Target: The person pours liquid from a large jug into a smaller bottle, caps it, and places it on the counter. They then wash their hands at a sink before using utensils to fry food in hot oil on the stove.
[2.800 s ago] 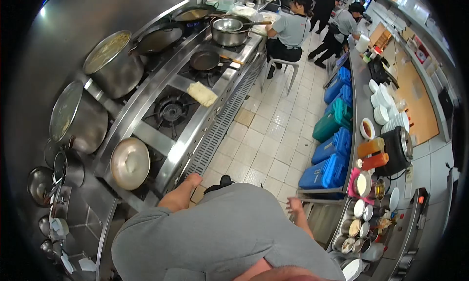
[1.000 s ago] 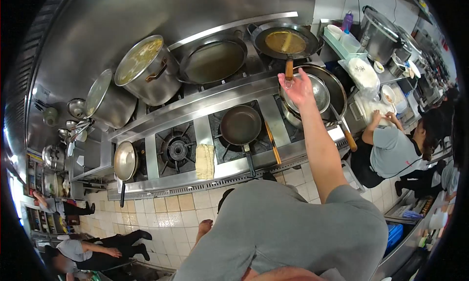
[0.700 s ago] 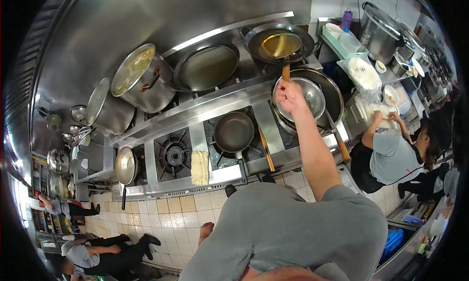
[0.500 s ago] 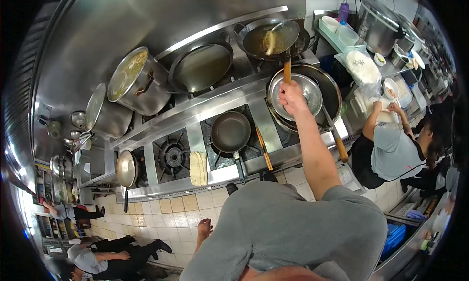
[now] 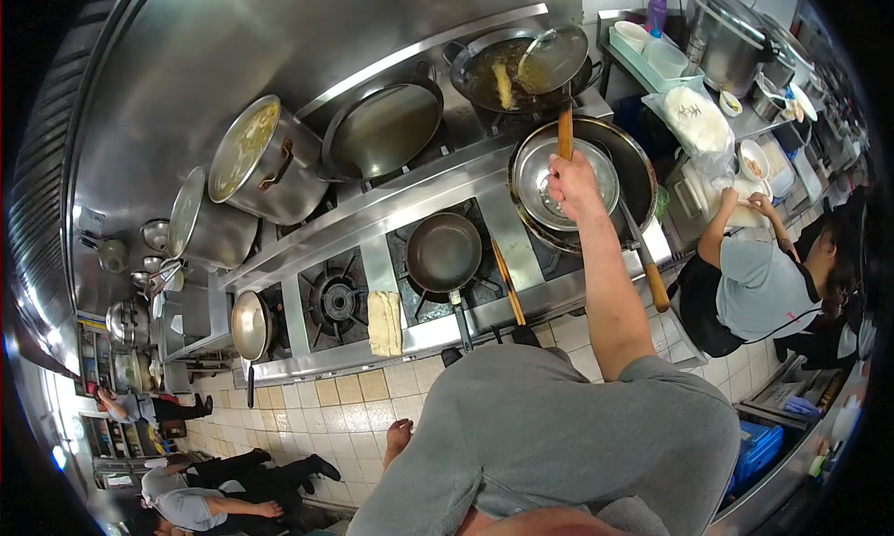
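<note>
My right hand (image 5: 576,184) is closed around the wooden handle (image 5: 565,131) of a mesh skimmer. The round skimmer head (image 5: 553,61) is over the right side of a wok (image 5: 468,87) of bubbling oil. A long golden fried piece (image 5: 504,86) lies in the oil, left of the skimmer. Beneath my right hand is a metal bowl (image 5: 535,196) inside a wide dark pan (image 5: 635,159). A wooden-handled tool (image 5: 655,280) leans against that pan. My left hand (image 5: 399,434) hangs low beside my body, fingers curled, with no object visible in it.
On the stove are a frying pan (image 5: 443,252), chopsticks (image 5: 507,282), a folded cloth (image 5: 384,323) and a smaller pan (image 5: 250,325). Stockpots (image 5: 272,177) and another wok (image 5: 384,131) stand behind. A co-worker (image 5: 759,284) works at the right counter; other people are at lower left.
My right hand has shifted the skimmer rightward. The fried piece, earlier overlapping the skimmer's left edge, now lies apart from it in the oil. My left hand stays low.
</note>
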The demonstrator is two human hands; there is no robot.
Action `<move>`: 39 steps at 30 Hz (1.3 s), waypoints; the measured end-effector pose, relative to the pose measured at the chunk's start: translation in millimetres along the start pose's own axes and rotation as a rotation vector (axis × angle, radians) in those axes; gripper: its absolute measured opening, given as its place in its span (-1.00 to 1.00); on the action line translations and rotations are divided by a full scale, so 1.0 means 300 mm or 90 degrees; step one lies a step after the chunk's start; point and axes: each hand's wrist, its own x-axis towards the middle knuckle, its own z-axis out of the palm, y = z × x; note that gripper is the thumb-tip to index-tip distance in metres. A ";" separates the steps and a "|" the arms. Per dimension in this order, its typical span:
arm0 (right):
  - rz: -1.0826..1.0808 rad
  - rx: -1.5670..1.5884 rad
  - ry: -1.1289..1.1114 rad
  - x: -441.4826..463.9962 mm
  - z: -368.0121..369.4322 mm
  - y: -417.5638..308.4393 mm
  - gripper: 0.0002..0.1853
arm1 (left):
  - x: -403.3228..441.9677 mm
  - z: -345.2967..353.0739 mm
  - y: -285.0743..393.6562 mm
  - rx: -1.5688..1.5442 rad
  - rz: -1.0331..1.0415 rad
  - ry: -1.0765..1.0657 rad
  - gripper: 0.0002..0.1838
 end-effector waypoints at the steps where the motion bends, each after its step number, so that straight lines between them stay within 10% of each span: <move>1: 0.005 -0.025 -0.006 -0.006 -0.003 -0.003 -0.88 | 0.002 0.011 -0.001 -0.084 -0.102 -0.048 -0.64; 6: 0.021 -0.020 -0.005 -0.017 -0.014 0.001 -0.87 | -0.039 -0.230 0.175 -0.607 -0.528 -0.016 -0.64; 21: 0.079 0.033 -0.038 -0.010 0.000 0.014 -0.86 | 0.019 -0.416 0.300 -0.631 -0.565 -0.024 -0.58; 33: 0.096 0.178 -0.119 0.068 0.037 0.068 -0.88 | -0.026 0.000 -0.044 -0.679 -0.479 -0.015 -0.62; 35: 0.103 0.206 -0.147 0.078 0.043 0.082 -0.88 | -0.035 -0.010 -0.042 -0.212 -0.143 -0.013 -0.62; 39: 0.119 0.269 -0.168 0.074 0.049 0.092 -0.89 | -0.051 -0.311 0.189 -0.721 -0.569 0.050 -0.64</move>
